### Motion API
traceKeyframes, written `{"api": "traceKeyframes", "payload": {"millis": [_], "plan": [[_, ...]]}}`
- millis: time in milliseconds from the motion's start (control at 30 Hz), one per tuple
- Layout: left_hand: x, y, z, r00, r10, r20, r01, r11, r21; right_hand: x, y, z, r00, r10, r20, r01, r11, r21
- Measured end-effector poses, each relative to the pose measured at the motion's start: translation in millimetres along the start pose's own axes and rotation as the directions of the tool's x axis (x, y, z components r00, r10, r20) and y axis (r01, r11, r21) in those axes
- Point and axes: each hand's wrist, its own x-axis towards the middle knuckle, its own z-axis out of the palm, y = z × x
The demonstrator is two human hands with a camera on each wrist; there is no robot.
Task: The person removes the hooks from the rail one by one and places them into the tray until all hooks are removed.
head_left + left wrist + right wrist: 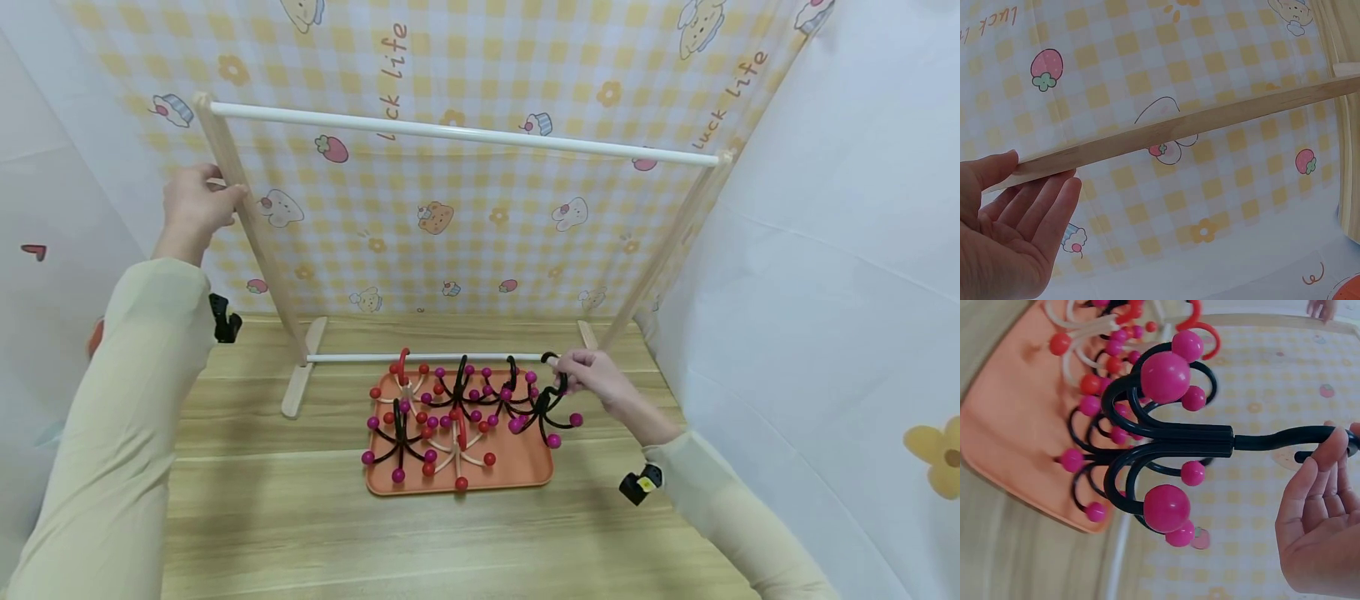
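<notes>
My left hand (197, 204) holds the upper part of the rack's left wooden post (261, 242). In the left wrist view, the thumb lies on one side of the post (1166, 130) and the fingers on the other. My right hand (592, 377) pinches the curved hook of a black multi-arm hanger (542, 405) tipped with pink balls. Seen from the right wrist, this hanger (1204, 440) hangs from the fingertips, its arms spread out. An orange tray (517, 467) holds more hangers: black ones with pink balls (400, 439) and cream ones with red hooks and red balls (457, 450).
A white top bar (465, 132) spans the rack's two posts, and a lower white bar (352, 358) runs behind the tray. The right post (667, 242) leans outward in view. Behind stands a yellow checked curtain (465, 250); the wooden tabletop (300, 517) extends in front.
</notes>
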Motion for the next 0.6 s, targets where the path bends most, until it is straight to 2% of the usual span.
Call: {"api": "traceKeyframes", "payload": {"millis": [333,467,600], "plan": [[-1.2,0.4,0.3,1.000,0.006,-0.002,-0.006,1.000,0.009,-2.2,26.8,19.1,0.995,0.087,0.048,-0.087,0.996,-0.018],[-1.2,0.7,0.2,1.000,0.005,-0.002,-0.005,1.000,0.002,-1.2,37.0,25.5,0.993,0.097,0.060,-0.095,0.994,-0.047],[-1.0,0.5,0.2,1.000,0.004,0.000,-0.004,1.000,-0.003,-0.4,45.9,31.5,0.993,0.092,0.069,-0.090,0.995,-0.030]]}}
